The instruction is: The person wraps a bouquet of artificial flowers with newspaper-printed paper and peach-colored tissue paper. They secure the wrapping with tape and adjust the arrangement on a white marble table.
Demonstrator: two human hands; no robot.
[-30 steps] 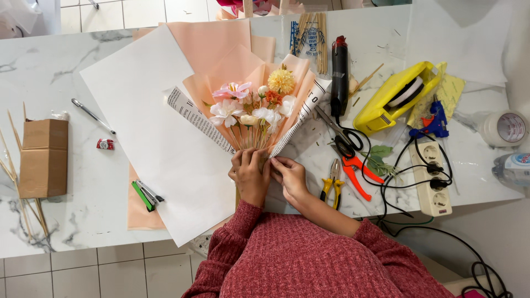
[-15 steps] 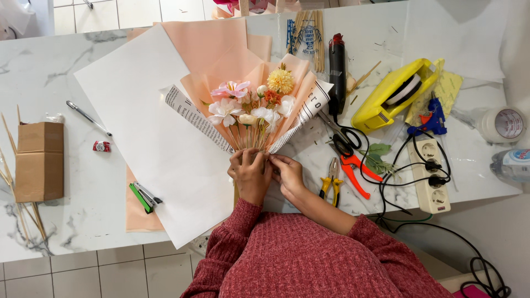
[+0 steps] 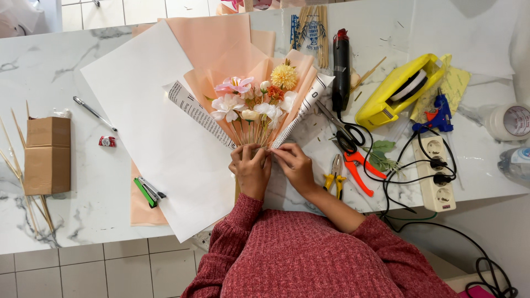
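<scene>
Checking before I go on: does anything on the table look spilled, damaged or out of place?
Nothing spilled or damaged. The bouquet lies tidy under both hands. Only oddity: loose sticks jut past the cardboard box at the table's left end.

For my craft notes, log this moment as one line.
left hand: grips bouquet stems | right hand: pinches wrap beside it | nearby: pliers, scissors

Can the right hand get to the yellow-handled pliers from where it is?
Probably yes. The right hand is pinching the bouquet stems, and the yellow-handled pliers lie just beside its wrist on bare table, nothing between. It would have to let go first.
</scene>
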